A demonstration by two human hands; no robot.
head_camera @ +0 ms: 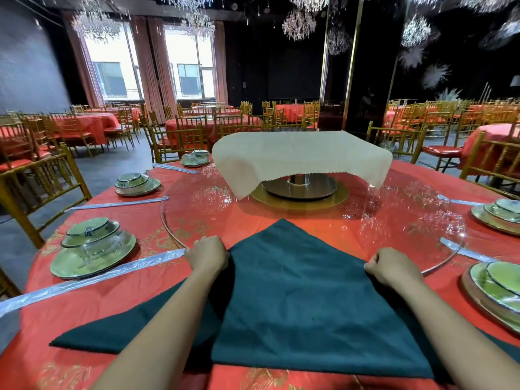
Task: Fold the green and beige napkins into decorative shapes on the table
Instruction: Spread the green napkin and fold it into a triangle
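Observation:
A dark green napkin (298,299) lies spread on the red tablecloth in front of me, its far corner pointing up onto the glass turntable. My left hand (206,256) grips the napkin's left slanting edge with curled fingers. At the right slanting edge my right hand (391,267) pinches the cloth the same way. A beige napkin (301,156) is draped over the raised centre stand beyond, hanging down on all sides.
A round glass turntable (197,204) covers the middle of the table (118,294). Stacked green plates and bowls (92,246) sit at left, more plates (495,288) at right, wrapped chopsticks (92,277) between them. Gold chairs ring the table.

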